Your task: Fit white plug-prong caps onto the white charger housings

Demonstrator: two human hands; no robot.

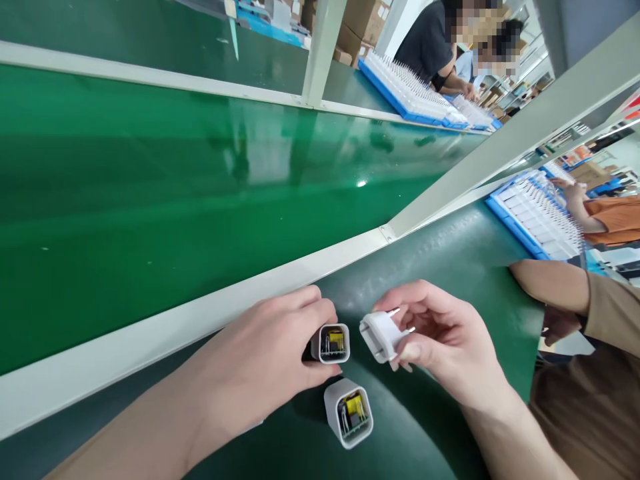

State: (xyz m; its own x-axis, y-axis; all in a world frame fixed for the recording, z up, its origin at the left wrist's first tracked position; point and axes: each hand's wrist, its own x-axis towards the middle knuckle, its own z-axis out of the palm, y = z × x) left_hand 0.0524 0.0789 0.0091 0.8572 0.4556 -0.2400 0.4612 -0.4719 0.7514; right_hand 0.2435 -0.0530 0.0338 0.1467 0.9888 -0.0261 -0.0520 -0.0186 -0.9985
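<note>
My left hand [280, 340] is closed round a white charger housing [334, 344], its open end facing right and showing yellow and dark electronic parts inside. Between the fingertips of my right hand [445, 340] is a white plug cap [381, 337] with two metal pins that point back toward the palm. The cap's hollow side faces the housing, with a small gap between the two. Just below, a second white charger housing [349, 413] rests on the green bench, its open end also showing a circuit board and a yellow component.
A pale metal rail [200, 313] separates the dark green bench [425, 440] from a shiny green conveyor belt [165, 207]. Blue trays of white parts [535, 213] stand at right and across the belt [415, 93]. A co-worker's brown sleeve [613, 320] is close at right; other people work farther back.
</note>
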